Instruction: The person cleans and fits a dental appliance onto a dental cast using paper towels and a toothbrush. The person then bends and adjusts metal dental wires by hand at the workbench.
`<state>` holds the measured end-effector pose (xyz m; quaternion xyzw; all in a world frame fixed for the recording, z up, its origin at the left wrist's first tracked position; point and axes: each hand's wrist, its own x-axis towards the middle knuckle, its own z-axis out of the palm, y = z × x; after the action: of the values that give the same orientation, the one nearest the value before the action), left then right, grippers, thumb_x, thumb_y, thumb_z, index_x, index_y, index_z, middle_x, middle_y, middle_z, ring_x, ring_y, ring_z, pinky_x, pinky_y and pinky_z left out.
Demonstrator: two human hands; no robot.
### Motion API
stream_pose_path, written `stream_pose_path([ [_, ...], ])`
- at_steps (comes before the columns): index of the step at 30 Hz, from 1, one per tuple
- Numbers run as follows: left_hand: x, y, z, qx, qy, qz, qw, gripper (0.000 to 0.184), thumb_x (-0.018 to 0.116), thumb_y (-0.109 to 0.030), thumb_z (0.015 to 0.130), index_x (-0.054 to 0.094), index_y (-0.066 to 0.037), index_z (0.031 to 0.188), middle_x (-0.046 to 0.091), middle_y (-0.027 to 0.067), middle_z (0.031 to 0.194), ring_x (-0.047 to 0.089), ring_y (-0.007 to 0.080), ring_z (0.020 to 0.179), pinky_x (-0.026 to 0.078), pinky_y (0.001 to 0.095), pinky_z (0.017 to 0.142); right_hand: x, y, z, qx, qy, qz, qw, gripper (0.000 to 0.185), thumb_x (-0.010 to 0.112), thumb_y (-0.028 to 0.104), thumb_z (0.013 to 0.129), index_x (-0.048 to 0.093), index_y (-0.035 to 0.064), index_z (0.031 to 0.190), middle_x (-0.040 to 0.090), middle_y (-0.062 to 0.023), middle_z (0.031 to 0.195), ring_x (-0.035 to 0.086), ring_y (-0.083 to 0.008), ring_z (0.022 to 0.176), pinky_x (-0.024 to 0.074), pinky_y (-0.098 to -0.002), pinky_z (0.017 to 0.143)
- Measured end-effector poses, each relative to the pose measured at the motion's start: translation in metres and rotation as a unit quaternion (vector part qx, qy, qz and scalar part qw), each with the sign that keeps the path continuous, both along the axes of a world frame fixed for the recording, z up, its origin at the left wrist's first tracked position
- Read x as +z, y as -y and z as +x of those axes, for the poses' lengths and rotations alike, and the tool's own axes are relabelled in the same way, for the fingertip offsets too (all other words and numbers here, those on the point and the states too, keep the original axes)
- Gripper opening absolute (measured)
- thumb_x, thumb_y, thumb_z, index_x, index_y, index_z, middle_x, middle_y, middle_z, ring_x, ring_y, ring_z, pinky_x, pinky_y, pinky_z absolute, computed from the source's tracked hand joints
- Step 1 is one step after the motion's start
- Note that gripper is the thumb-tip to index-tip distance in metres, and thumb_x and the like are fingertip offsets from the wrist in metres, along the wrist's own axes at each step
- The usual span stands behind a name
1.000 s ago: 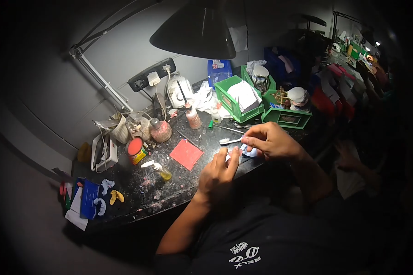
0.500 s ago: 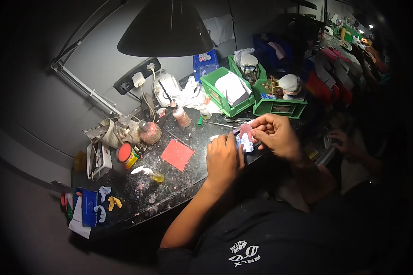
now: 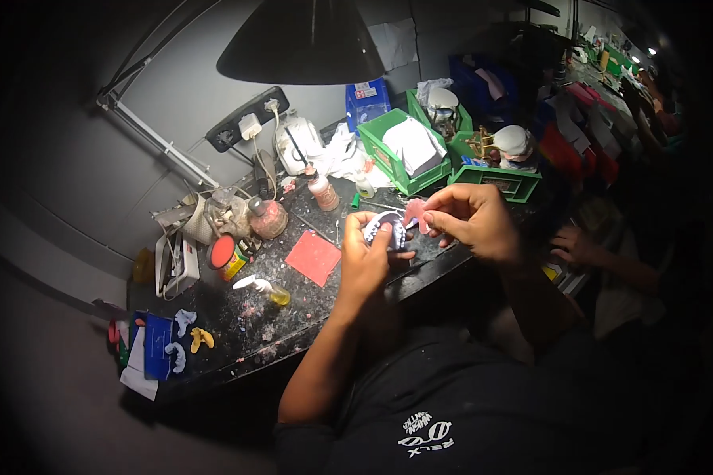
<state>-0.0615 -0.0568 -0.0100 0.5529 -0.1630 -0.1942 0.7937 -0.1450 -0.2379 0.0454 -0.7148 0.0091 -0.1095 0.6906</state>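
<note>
My left hand (image 3: 363,267) is closed around a dental cast (image 3: 378,222), its thumb lying across the middle of the arch. A row of whitish teeth shows along the cast's rim. Just to the right, my right hand (image 3: 479,228) pinches a thin pink piece, apparently dental wax (image 3: 414,210), between thumb and fingers. The pink piece is beside the cast's right edge; whether they touch I cannot tell. A flat red wax sheet (image 3: 313,257) lies on the dark worktop (image 3: 301,309) left of my hands.
A lamp shade (image 3: 301,43) hangs above. Green bins (image 3: 410,184) stand behind my hands. Bottles, including a pink one (image 3: 322,192) and a spray bottle (image 3: 276,294), are on the left, with a red-topped tin (image 3: 223,253). Another person's hand (image 3: 576,245) is at right.
The cast has come up and left in my left hand, turned so its teeth show. My right hand keeps the pink piece, now apart from the cast's middle. The camera view has shifted slightly.
</note>
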Motion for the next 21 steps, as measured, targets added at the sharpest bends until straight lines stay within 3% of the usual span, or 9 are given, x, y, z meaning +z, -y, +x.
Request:
stream_pose_path([
  [1,0.005,-0.009,0.007,-0.031,-0.013,-0.012,0.999,0.023,0.045,-0.008,0.107,0.034,0.000,0.126,0.062,0.0223,0.115,0.073,0.0279,0.090,0.068,0.0432,0.074,0.000,-0.005,0.008,-0.002,0.019,-0.024,1.000,0.014,0.071,0.004,0.093,0.071,-0.0049,0.104,0.074,-0.0057,0.084,0.069,-0.0065,0.075,0.0550,-0.0211,0.063],
  [4,0.014,-0.030,0.017,-0.009,0.021,-0.039,0.999,0.030,0.043,0.001,0.100,0.040,0.004,0.130,0.059,0.0241,0.122,0.071,0.0317,0.100,0.067,0.0448,0.078,-0.002,-0.019,0.037,0.016,0.049,-0.049,0.997,0.013,0.072,0.005,0.092,0.074,-0.0050,0.100,0.076,-0.0082,0.084,0.071,-0.0097,0.078,0.0567,-0.0241,0.067],
  [5,0.015,-0.038,0.021,-0.001,0.027,-0.034,0.999,0.030,0.043,0.001,0.100,0.040,0.004,0.130,0.059,0.0241,0.122,0.071,0.0317,0.100,0.067,0.0448,0.078,-0.002,-0.026,0.047,0.030,0.058,-0.085,0.994,0.014,0.071,0.005,0.093,0.073,-0.0049,0.103,0.075,-0.0075,0.087,0.070,-0.0089,0.077,0.0565,-0.0235,0.066],
  [7,0.016,-0.050,0.026,-0.033,0.008,-0.131,0.991,0.039,0.043,-0.003,0.097,0.041,0.005,0.135,0.059,0.0253,0.126,0.067,0.0355,0.113,0.062,0.0505,0.091,0.004,-0.042,0.063,0.046,0.070,-0.135,0.987,0.015,0.070,0.004,0.093,0.073,-0.0051,0.104,0.075,-0.0082,0.089,0.069,-0.0093,0.078,0.0569,-0.0243,0.068],
  [10,0.017,-0.055,0.033,-0.019,0.017,-0.141,0.990,0.043,0.041,-0.005,0.095,0.041,0.004,0.137,0.058,0.0244,0.129,0.064,0.0352,0.118,0.058,0.0525,0.098,0.005,-0.058,0.087,0.038,0.129,-0.181,0.974,0.014,0.071,0.004,0.091,0.073,-0.0051,0.102,0.076,-0.0090,0.087,0.070,-0.0104,0.077,0.0571,-0.0256,0.069],
  [16,0.022,-0.055,0.055,0.060,0.054,-0.146,0.986,0.026,0.047,-0.014,0.105,0.049,0.002,0.125,0.060,0.0203,0.125,0.066,0.0312,0.112,0.060,0.0531,0.094,0.023,-0.062,0.117,0.080,0.104,-0.237,0.963,0.013,0.071,0.002,0.089,0.074,-0.0032,0.101,0.077,-0.0133,0.088,0.072,-0.0138,0.073,0.0582,-0.0291,0.069],
  [18,0.026,-0.054,0.064,0.096,0.094,-0.107,0.985,0.026,0.048,-0.010,0.104,0.046,0.004,0.126,0.058,0.0212,0.124,0.067,0.0276,0.108,0.064,0.0455,0.085,0.030,-0.064,0.125,0.084,0.145,-0.313,0.935,0.015,0.073,0.003,0.085,0.075,-0.0019,0.100,0.077,-0.0129,0.086,0.072,-0.0152,0.072,0.0579,-0.0303,0.069],
  [19,0.027,-0.053,0.066,0.111,0.106,-0.101,0.983,0.025,0.049,-0.010,0.105,0.045,0.005,0.125,0.058,0.0199,0.124,0.067,0.0260,0.106,0.066,0.0418,0.080,0.030,-0.064,0.129,0.080,0.170,-0.320,0.929,0.018,0.075,0.006,0.082,0.076,-0.0001,0.099,0.076,-0.0149,0.086,0.073,-0.0212,0.073,0.0580,-0.0329,0.072],
  [21,0.022,-0.050,0.070,0.136,0.127,-0.083,0.979,0.024,0.049,-0.010,0.106,0.046,0.004,0.125,0.059,0.0188,0.124,0.068,0.0256,0.106,0.066,0.0422,0.080,0.028,-0.066,0.135,0.080,0.195,-0.351,0.912,0.018,0.075,0.007,0.083,0.076,0.0004,0.099,0.075,-0.0161,0.086,0.073,-0.0242,0.074,0.0579,-0.0338,0.073],
])
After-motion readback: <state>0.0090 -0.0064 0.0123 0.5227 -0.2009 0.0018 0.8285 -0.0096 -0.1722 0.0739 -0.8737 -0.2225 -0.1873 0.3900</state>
